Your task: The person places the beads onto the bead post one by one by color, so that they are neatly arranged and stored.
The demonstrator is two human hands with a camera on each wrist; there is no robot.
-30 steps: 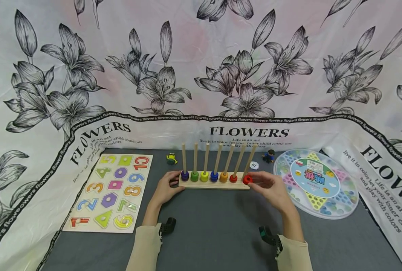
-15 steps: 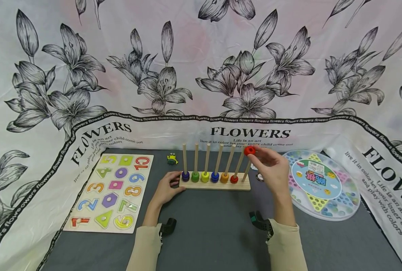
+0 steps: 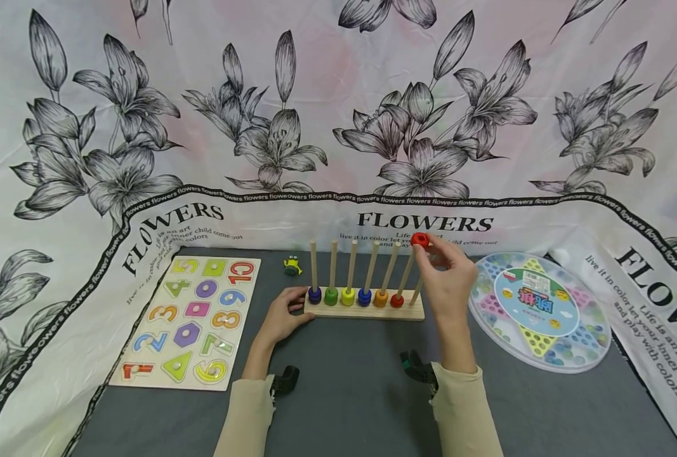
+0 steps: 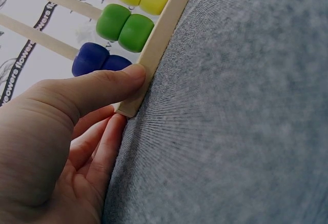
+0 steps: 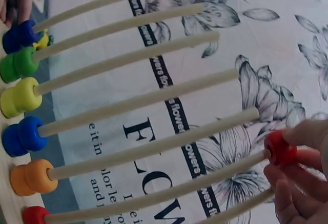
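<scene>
A wooden bead stand [image 3: 367, 311] with several upright pegs lies crosswise in the head view. My left hand [image 3: 282, 317] holds its left end, thumb [image 4: 115, 83] on the front edge and fingers against the end face. Purple-blue, green [image 4: 125, 28], yellow, blue and orange [image 5: 33, 177] beads sit at the peg bottoms. A lower red bead [image 3: 397, 301] sits on the second peg from the right; the rightmost peg is bare. Between thumb and fingers my right hand [image 3: 451, 276] pinches a red bead [image 5: 280, 148], right at the tip of that second peg.
A wooden number and shape puzzle board [image 3: 186, 324] lies on the left. At the right is a round Chinese checkers box [image 3: 592, 317]. A small yellow-green frog toy [image 3: 292, 265] stands behind the stand, before the flower-print cloth [image 3: 292, 219].
My right hand has raised the red bead from the foot of the rightmost peg and shifted it left to the neighbouring peg's tip. My left hand stays on the stand's end.
</scene>
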